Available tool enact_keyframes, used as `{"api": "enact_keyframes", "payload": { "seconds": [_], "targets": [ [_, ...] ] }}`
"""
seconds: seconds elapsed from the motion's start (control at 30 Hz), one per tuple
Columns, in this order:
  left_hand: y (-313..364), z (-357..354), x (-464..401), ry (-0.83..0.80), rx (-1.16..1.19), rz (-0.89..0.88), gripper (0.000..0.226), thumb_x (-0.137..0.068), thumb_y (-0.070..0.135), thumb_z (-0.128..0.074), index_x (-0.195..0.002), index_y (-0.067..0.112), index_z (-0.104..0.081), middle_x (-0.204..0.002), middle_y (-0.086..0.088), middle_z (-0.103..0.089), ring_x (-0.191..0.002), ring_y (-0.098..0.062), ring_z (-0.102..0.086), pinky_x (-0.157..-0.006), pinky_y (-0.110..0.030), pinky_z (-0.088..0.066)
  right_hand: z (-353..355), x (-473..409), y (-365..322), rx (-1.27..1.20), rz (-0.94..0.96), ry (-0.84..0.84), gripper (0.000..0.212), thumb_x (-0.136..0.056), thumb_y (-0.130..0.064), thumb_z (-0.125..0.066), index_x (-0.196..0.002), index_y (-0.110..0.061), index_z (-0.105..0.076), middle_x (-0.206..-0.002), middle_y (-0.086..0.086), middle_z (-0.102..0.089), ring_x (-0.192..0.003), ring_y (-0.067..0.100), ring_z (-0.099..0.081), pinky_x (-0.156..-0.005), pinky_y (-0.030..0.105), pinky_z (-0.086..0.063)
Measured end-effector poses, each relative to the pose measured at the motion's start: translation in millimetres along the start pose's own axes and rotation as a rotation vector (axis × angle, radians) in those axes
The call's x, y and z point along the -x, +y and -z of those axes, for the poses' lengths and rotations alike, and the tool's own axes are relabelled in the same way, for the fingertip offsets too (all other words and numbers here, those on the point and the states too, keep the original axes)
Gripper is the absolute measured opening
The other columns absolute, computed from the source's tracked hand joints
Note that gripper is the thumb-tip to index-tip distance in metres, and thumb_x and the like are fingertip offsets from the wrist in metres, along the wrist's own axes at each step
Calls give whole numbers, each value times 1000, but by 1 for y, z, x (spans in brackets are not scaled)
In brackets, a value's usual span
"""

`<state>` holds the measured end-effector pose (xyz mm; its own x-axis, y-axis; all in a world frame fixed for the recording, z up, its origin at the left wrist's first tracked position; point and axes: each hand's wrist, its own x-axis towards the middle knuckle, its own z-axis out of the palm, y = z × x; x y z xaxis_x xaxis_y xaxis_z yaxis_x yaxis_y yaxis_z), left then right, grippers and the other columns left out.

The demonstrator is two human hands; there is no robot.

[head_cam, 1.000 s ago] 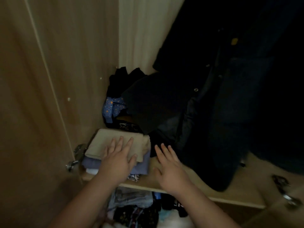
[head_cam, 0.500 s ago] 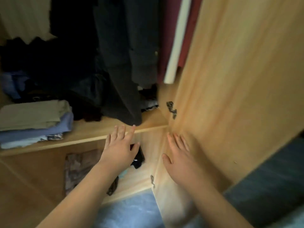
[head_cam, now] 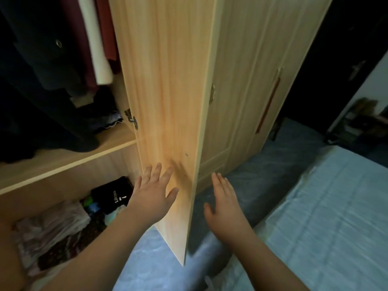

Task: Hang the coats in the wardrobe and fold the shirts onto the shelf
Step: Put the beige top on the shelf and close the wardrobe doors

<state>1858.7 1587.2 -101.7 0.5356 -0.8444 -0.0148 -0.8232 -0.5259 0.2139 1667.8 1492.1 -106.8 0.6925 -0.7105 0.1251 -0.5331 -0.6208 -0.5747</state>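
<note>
- Bare skin first: the left hand (head_cam: 154,192) is spread flat, fingers straight, on or just at the inner face of the open door (head_cam: 168,114); whether it presses I cannot tell. It holds nothing.
- On the other side of the door's edge, the right hand (head_cam: 225,198) is flat and empty too, fingers together, hovering over the dark strip beside the bed (head_cam: 327,217).
- No coat or shirt is in either hand, and none shows on the bed in this view.
- Below the shelf (head_cam: 69,158), the lower compartment holds a loose heap of clothes (head_cam: 63,223), not neatly folded; whether these belong to the task I cannot say.
- On the shelf's visible part lie the hems of hanging garments and a small crumpled pile (head_cam: 107,120) at the back right corner. No folded shirt stack shows here.
- Farther up, dark coats (head_cam: 42,66) hang in the wardrobe, with red and cream garments (head_cam: 98,40) beside them by the door hinge.
- My judgement: the hanging looks done, at least for what is visible; the shirt part cannot be checked from here. With both hands free at the door, closing it seems the step in hand.
</note>
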Motion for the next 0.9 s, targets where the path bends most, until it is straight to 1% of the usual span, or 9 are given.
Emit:
{"api": "enact_keyframes", "payload": {
  "seconds": [0.17, 0.23, 0.33, 0.43, 0.53, 0.63, 0.7, 0.8, 0.9],
  "targets": [
    [-7, 17, 11, 63, 8, 41, 65, -98, 60, -23, -152, 42, 8, -165, 2, 7, -151, -23, 12, -123, -46, -1, 15, -32, -20, -121, 30, -9, 85, -94, -18, -55, -158, -25, 0, -165, -8, -7, -151, 9, -2, -118, 22, -3],
    [-20, 23, 20, 81, 18, 73, 66, -98, 59, -25, -153, 42, 7, -165, 2, 5, -151, -23, 11, -123, -46, -1, 11, -45, -26, -191, 14, -33, 86, -92, -20, -58, -158, -25, -3, -163, -6, -17, -150, 10, -13, -122, 29, -14],
    [-43, 30, 34, 84, 9, 125, 66, -99, 57, -29, -154, 40, 4, -165, 1, 3, -151, -23, 11, -123, -47, -3, 0, -50, -37, -287, -68, -84, 84, -85, -26, -60, -154, -34, -13, -153, -12, -38, -138, 12, -39, -114, 39, -36],
    [-67, 36, 41, 96, 37, 182, 66, -100, 54, -32, -154, 39, 2, -165, 1, 3, -151, -23, 12, -123, -47, -2, -14, -44, -48, -334, -116, -66, 85, -80, -31, -57, -152, -34, -12, -150, -14, -42, -133, 13, -47, -108, 44, -42],
    [-86, 34, 48, 117, 98, 210, 65, -100, 52, -34, -155, 38, -2, -165, 0, 1, -151, -23, 11, -121, -46, -1, -30, -33, -64, -353, -112, -67, 89, -80, -35, -57, -153, -33, -7, -154, -12, -36, -138, 14, -40, -111, 47, -39],
    [-103, 22, 52, 122, 144, 209, 65, -99, 53, -34, -155, 39, -2, -165, 2, 0, -151, -23, 9, -122, -45, -3, -50, -18, -86, -331, -74, -84, 93, -85, -34, -61, -154, -34, 1, -158, -9, -28, -144, 12, -30, -117, 43, -32],
    [-120, 18, 52, 106, 166, 222, 65, -99, 53, -34, -154, 39, -2, -165, 3, 1, -151, -23, 10, -121, -45, -2, -67, -7, -102, -297, 1, -68, 93, -86, -33, -62, -155, -32, 0, -160, -7, -20, -146, 8, -19, -120, 36, -24],
    [-154, 23, 58, 118, 210, 258, 66, -99, 52, -36, -155, 37, -2, -165, 4, 1, -151, -22, 10, -121, -43, -1, -91, 1, -130, -209, 170, -75, 99, -89, -34, -63, -151, -45, 14, -160, -25, 9, -143, -9, 6, -115, 18, -4],
    [-200, 30, 69, 179, 253, 294, 67, -99, 49, -41, -155, 35, -8, -165, 1, -6, -151, -22, 6, -122, -41, -5, -109, -9, -163, -30, 337, -148, 96, -94, -41, -56, -139, -57, 28, -149, -36, 32, -139, -11, 26, -113, 19, 8]
  ]
}}
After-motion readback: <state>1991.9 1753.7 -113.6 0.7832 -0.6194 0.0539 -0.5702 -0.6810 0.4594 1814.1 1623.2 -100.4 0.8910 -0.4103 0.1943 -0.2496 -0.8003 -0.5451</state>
